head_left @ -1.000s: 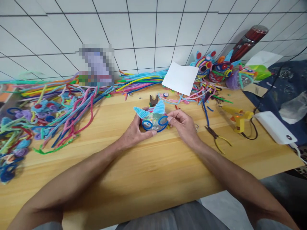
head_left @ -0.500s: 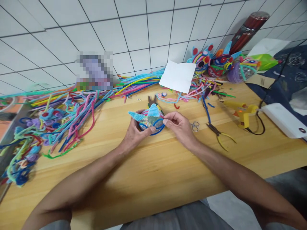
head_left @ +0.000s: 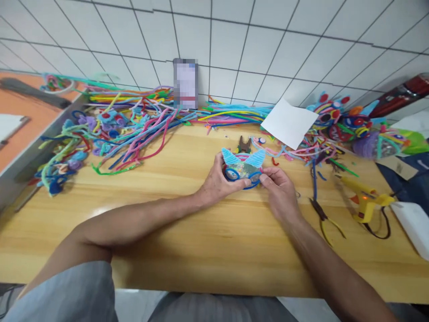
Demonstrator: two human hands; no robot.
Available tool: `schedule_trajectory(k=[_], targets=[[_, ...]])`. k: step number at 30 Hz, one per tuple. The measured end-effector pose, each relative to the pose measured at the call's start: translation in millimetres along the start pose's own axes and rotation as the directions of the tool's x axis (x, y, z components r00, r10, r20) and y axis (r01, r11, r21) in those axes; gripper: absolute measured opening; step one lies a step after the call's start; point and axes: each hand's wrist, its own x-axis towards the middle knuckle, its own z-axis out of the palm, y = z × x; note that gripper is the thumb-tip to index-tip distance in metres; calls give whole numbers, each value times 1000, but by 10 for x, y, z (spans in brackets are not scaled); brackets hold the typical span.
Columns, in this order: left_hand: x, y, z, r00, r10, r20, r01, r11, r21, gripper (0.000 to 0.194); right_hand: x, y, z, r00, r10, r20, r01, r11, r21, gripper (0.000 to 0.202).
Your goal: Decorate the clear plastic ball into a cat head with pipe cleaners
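clear eared piece [head_left: 244, 166] is between both hands over the table [head_left: 187, 250]. left hand [head_left: 217, 181] cups its left side, thumb across the front, probably bracing it. right hand [head_left: 280, 187] pinches its right edge by a blue loop [head_left: 255, 178], likely for fine control; exact grip point unclear. glue gun [head_left: 367, 199] lies right, presumably for easy reach.

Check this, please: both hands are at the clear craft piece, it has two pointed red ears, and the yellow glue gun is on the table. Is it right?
Not quite: the two pointed ears are light blue, not red, as the head view shows. The left hand and right hand are at the clear craft piece, and the yellow glue gun is on the table.
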Motion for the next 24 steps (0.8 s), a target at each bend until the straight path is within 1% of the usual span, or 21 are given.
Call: schedule_trajectory(k=[5,9,15,18,24], targets=[[19,-3,-43,1000,-22,-2,22,999,-23,92,-10,-1,12,999,-32,9,32,999,-18,35],[41,-20,-88,998,-66,1,66,998,-10,92,1,-26,12,998,-44,43,45,999,-20,34],[78,-47,-162,997,-78,13,78,996,-37,100,71,-105,-1,990,12,139,-16,1000,27,36],[82,-52,-209,995,-91,45,92,996,-16,100,114,-125,14,982,25,189,-38,997,65,37],[70,-144,-275,992,-71,101,72,997,-9,99,144,-122,60,975,22,223,-51,991,127,41]])
